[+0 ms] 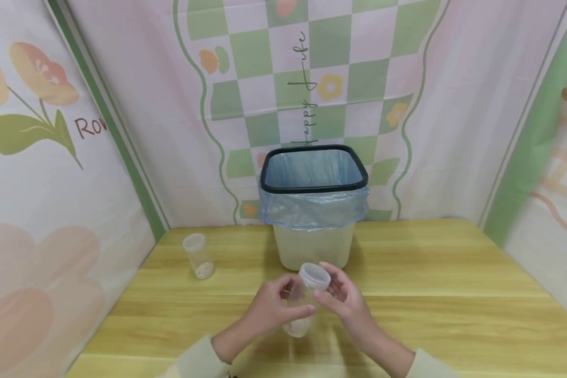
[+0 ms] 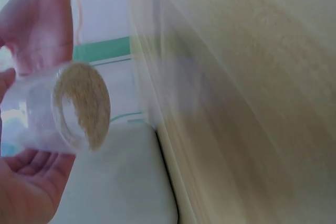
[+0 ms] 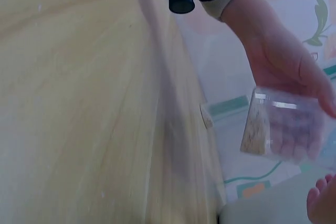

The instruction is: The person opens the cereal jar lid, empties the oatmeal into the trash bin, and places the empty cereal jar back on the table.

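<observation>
My left hand curls round the body of a clear plastic jar, thumb across its near side. The jar is held tilted in front of the bin, above the table. My right hand grips its translucent lid at the top, with the thumb on the near edge. A tan, grainy layer lies in the bottom of the jar in the left wrist view. In the right wrist view, the left palm shows behind the clear jar, and only a few right fingertips appear.
A cream bin with a black rim and blue liner stands at the back of the wooden table. Another lidded clear jar, with pale matter at its bottom, is at the left. Patterned curtains enclose the table's back and sides.
</observation>
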A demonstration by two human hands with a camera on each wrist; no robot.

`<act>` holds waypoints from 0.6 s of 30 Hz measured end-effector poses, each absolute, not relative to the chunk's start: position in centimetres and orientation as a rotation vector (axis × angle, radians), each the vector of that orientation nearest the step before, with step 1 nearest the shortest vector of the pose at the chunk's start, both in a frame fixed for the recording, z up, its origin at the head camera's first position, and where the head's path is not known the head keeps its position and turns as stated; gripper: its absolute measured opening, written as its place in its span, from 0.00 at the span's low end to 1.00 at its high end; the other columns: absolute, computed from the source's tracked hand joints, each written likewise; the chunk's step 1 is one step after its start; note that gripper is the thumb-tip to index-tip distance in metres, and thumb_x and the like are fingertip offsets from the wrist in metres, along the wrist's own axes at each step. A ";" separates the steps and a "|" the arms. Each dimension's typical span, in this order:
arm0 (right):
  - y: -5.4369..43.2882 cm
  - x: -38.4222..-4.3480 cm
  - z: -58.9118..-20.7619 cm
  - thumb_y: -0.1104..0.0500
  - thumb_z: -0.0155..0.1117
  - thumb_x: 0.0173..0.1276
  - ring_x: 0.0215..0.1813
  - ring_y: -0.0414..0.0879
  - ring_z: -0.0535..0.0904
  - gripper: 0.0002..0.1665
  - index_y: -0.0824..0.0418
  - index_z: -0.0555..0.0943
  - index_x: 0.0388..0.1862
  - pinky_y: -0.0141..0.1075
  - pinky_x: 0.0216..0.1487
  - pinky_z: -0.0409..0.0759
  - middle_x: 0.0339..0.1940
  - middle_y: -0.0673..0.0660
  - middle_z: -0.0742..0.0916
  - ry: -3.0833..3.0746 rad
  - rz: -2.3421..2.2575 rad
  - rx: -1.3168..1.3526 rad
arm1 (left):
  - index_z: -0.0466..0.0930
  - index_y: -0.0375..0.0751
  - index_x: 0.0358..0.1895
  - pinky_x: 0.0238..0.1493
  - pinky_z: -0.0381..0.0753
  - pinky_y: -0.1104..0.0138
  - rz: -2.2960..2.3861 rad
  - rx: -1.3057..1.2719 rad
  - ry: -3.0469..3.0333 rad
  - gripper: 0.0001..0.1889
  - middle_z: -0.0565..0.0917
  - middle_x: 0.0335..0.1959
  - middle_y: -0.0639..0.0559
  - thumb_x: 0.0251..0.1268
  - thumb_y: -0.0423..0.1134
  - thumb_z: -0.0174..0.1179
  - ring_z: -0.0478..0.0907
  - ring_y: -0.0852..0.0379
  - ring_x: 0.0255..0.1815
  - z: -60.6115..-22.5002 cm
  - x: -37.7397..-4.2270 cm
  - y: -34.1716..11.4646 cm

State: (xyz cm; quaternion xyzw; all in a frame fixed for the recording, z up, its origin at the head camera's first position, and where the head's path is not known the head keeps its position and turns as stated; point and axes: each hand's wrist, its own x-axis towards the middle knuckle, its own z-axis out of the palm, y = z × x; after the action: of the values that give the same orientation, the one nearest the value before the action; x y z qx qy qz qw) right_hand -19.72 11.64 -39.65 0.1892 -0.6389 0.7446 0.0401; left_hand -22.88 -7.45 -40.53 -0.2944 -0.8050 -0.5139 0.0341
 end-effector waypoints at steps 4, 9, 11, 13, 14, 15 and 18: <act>10.5 -19.1 -39.2 0.69 0.63 0.64 0.55 0.45 0.75 0.32 0.72 0.63 0.65 0.29 0.57 0.74 0.58 0.65 0.75 -1.939 2.303 0.317 | 0.78 0.37 0.44 0.43 0.82 0.68 -1.447 -0.862 -2.436 0.26 0.79 0.34 0.57 0.49 0.52 0.75 0.79 0.57 0.37 -40.8 -22.7 -7.0; 9.5 -18.8 -38.8 0.68 0.66 0.63 0.53 0.45 0.74 0.32 0.72 0.62 0.61 0.28 0.55 0.74 0.55 0.63 0.75 -1.940 2.300 0.125 | 0.76 0.39 0.38 0.32 0.76 0.72 -1.270 -0.843 -2.387 0.26 0.75 0.28 0.51 0.45 0.52 0.77 0.73 0.53 0.30 -41.0 -22.4 -6.5; 9.2 -18.8 -38.7 0.67 0.67 0.63 0.52 0.45 0.73 0.31 0.71 0.63 0.61 0.28 0.54 0.75 0.54 0.62 0.75 -1.956 2.285 0.078 | 0.75 0.40 0.37 0.28 0.72 0.73 -1.207 -0.841 -2.371 0.25 0.74 0.26 0.49 0.44 0.52 0.77 0.70 0.54 0.28 -41.1 -22.3 -6.4; 9.1 -18.8 -38.7 0.66 0.68 0.62 0.52 0.46 0.72 0.31 0.70 0.64 0.60 0.28 0.53 0.74 0.53 0.61 0.75 -1.971 2.277 0.043 | 0.74 0.40 0.36 0.27 0.69 0.75 -1.150 -0.841 -2.359 0.26 0.72 0.25 0.48 0.43 0.51 0.78 0.67 0.58 0.26 -41.2 -22.2 -6.3; 9.0 -18.9 -38.7 0.65 0.68 0.62 0.52 0.46 0.72 0.31 0.70 0.64 0.60 0.28 0.52 0.74 0.53 0.61 0.76 -1.976 2.274 0.029 | 0.74 0.40 0.35 0.26 0.68 0.75 -1.127 -0.838 -2.357 0.26 0.72 0.24 0.49 0.43 0.52 0.78 0.65 0.60 0.26 -41.3 -22.2 -6.2; 9.0 -18.9 -38.7 0.65 0.69 0.62 0.52 0.46 0.72 0.31 0.70 0.64 0.59 0.29 0.52 0.75 0.52 0.61 0.76 -1.977 2.275 0.019 | 0.74 0.41 0.36 0.25 0.67 0.76 -1.106 -0.837 -2.355 0.26 0.72 0.24 0.49 0.43 0.52 0.78 0.64 0.62 0.26 -41.3 -22.1 -6.2; 8.8 -18.9 -38.8 0.64 0.69 0.62 0.51 0.47 0.72 0.32 0.69 0.64 0.59 0.29 0.51 0.75 0.53 0.61 0.76 -1.988 2.276 0.002 | 0.74 0.41 0.37 0.25 0.67 0.76 -1.059 -0.832 -2.358 0.26 0.71 0.25 0.50 0.42 0.52 0.78 0.63 0.65 0.26 -41.5 -22.1 -6.1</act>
State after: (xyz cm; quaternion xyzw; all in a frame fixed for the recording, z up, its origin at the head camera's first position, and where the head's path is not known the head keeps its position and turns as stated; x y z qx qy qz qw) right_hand -18.93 8.84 -38.82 0.0007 -0.6565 0.7519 0.0597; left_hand -22.05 -6.10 -41.45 -0.2995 -0.8487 -0.3811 0.2115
